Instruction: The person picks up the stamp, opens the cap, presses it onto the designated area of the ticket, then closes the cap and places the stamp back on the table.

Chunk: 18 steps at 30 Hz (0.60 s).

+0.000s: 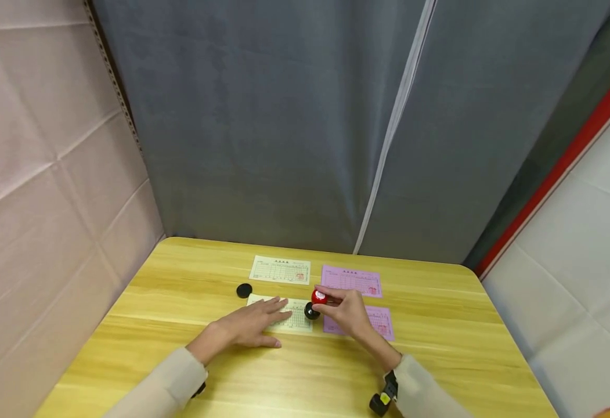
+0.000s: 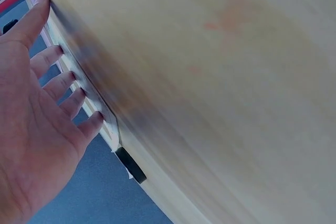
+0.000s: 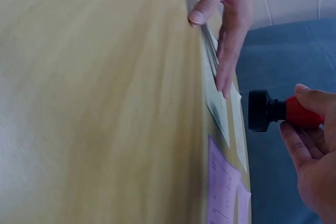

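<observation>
My left hand (image 1: pixel 249 323) lies on the near cream paper slip (image 1: pixel 300 320), its fingers straight and spread, covering the slip's left part. With thumb and fingers my right hand (image 1: pixel 349 310) pinches the red handle of a round stamp (image 1: pixel 318 297). The stamp's black base (image 3: pixel 258 110) is held in the air, apart from the paper in the right wrist view. In the head view it appears at the right end of the near cream slip. Below the right hand lies the near pink slip (image 1: pixel 383 320), partly hidden, with a red seal mark on it.
Behind these lie another cream slip (image 1: pixel 280 269) and another pink slip (image 1: pixel 350 278), each with a red seal mark. A flat black disc (image 1: pixel 244 290) sits left of the slips on the wooden table (image 1: pixel 179 290). A grey curtain (image 1: pixel 263 128) hangs behind the table.
</observation>
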Tool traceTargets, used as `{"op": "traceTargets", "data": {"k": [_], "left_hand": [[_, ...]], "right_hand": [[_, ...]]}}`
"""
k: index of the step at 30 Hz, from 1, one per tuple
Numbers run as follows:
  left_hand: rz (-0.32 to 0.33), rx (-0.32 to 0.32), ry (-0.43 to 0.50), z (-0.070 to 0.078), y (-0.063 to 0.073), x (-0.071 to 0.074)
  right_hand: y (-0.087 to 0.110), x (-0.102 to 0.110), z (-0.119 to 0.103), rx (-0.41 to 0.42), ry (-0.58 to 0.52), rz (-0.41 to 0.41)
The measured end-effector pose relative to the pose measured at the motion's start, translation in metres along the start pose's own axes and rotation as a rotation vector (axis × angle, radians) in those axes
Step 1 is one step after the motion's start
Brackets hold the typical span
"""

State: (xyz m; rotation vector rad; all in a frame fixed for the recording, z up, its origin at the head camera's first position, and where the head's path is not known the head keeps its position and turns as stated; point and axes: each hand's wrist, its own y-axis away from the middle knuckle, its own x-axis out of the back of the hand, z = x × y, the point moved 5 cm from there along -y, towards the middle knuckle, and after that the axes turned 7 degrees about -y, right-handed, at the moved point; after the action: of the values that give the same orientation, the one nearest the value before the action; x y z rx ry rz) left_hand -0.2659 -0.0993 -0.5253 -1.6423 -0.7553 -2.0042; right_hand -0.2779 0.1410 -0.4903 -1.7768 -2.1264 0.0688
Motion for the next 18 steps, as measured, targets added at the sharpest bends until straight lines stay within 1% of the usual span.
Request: {"op": "traceTargets", "data": {"k": [3,6,9,13,18], "left_hand": [[-0.002,0.003,-0.006,0.0,0.0,-0.001],[-0.005,0.012,-0.013,-0.001,0.0,-0.001],[-0.009,0.019,-0.016,-0.002,-0.001,-0.002],[-0.008,0.011,-0.014,-0.002,-0.001,-0.002],[-0.006,0.006,-0.019,-0.002,-0.001,-0.001]], "right_hand": [[0.002,-0.008,0.003,0.003,-0.024,-0.032],[0.004,-0.014,0.006,0.007,-0.043,-0.043],[0.006,-0.02,0.006,0.011,-0.038,-0.041],[0.008,-0.026,0.006,0.011,-0.028,-0.058],[0.009,-0.029,0.008,0.082,0.033,-0.088]]}}
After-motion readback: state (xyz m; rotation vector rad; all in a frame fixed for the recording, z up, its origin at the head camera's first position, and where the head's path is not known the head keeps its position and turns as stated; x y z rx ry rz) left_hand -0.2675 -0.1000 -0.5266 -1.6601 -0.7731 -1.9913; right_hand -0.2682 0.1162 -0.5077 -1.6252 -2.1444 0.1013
